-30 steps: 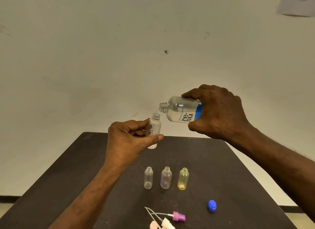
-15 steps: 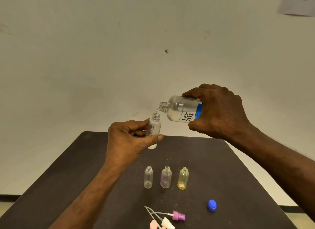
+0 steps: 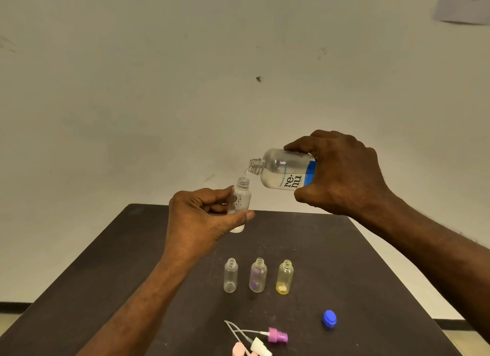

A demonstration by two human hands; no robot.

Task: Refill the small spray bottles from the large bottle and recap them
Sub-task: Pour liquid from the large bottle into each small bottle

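Small spray bottle [image 3: 240, 199], clear light plastic, likely slippery when wet, pinched mid-body by left hand [image 3: 201, 220] fingers above desk [image 3: 358, 263]; right hand [image 3: 342, 175] fingers wrapped around tilted large bottle [image 3: 283, 170], pouring.

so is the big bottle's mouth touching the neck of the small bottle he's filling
Apart. The head view shows pale wall between the large bottle mouth and the held small bottle rim just below it.

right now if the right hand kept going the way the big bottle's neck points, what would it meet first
Most likely the small bottle in the left hand; the large bottle, held by the right hand, has its neck just above that mouth.
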